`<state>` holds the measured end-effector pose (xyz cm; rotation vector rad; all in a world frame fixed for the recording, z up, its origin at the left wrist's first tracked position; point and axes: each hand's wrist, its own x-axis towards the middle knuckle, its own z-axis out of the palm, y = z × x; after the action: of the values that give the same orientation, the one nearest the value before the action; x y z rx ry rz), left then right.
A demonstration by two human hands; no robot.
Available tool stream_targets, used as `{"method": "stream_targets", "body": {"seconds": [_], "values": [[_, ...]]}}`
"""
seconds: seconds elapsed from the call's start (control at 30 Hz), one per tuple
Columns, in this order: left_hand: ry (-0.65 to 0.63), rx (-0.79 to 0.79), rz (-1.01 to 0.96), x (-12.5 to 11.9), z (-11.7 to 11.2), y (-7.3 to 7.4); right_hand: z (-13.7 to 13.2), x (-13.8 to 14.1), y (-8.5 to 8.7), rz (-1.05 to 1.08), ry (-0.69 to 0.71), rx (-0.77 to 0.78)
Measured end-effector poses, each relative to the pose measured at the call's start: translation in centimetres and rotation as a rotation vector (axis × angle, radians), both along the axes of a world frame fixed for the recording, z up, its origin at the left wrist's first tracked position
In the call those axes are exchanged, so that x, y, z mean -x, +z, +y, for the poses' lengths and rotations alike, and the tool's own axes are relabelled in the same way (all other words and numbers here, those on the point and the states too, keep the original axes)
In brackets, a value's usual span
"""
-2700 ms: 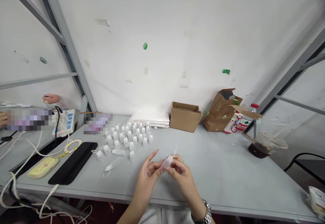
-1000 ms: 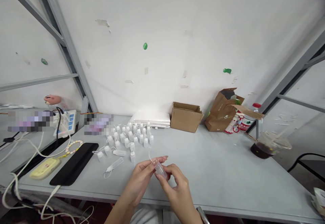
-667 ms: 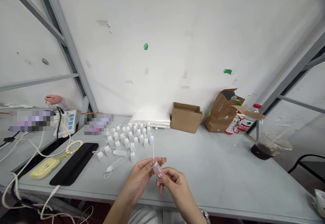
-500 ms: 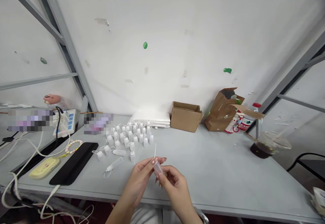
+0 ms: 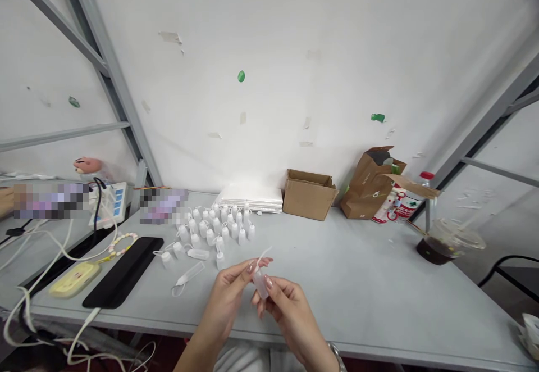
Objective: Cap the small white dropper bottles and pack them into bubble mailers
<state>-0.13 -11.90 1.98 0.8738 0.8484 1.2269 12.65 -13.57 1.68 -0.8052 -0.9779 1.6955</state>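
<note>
Between my two hands, above the front of the grey table, is a small translucent squeeze bottle point(image 5: 261, 286) with a thin white strap sticking up from its neck. My left hand point(image 5: 234, 286) pinches it at the neck, thumb against the white top. My right hand point(image 5: 283, 297) grips the body with thumb and fingers. To the left, several similar white-capped bottles point(image 5: 209, 237) stand upright in a group. Two more lie on their sides: one bottle point(image 5: 197, 254) close to the group and another bottle point(image 5: 190, 274) nearer me, its strap looped.
Behind the bottles lie stacked white sheets point(image 5: 251, 198) and a cardboard box point(image 5: 309, 195). A paper bag point(image 5: 365, 186) and a plastic cup of dark drink point(image 5: 442, 243) stand right. At left are a black pad point(image 5: 124, 271), a yellow case point(image 5: 74, 279), cables and a power strip point(image 5: 113, 206).
The bottle's strap has tipped from upright to leaning right. My right thumb has shifted up along the bottle. Part of another person's hand has appeared at the far left edge.
</note>
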Motion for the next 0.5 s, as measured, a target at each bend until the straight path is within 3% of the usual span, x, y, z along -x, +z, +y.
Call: {"method": "stream_targets", "body": {"seconds": [0.1,0.2,0.4,0.5], "values": [[0.056,-0.014,0.063,-0.05,0.02,-0.32,-0.3,0.06,-0.46,-0.251,-0.211,-0.118],[0.027,-0.022,0.087,-0.18,-0.3,-0.55,-0.69,0.0,-0.65,-0.32,-0.272,-0.159],[-0.094,-0.04,0.093,-0.14,-0.57,0.04,-0.54,-0.24,-0.61,0.147,0.047,0.083],[-0.149,0.022,0.088,0.12,-0.24,0.4,-0.45,-0.29,-1.14,0.379,0.138,0.224]]}}
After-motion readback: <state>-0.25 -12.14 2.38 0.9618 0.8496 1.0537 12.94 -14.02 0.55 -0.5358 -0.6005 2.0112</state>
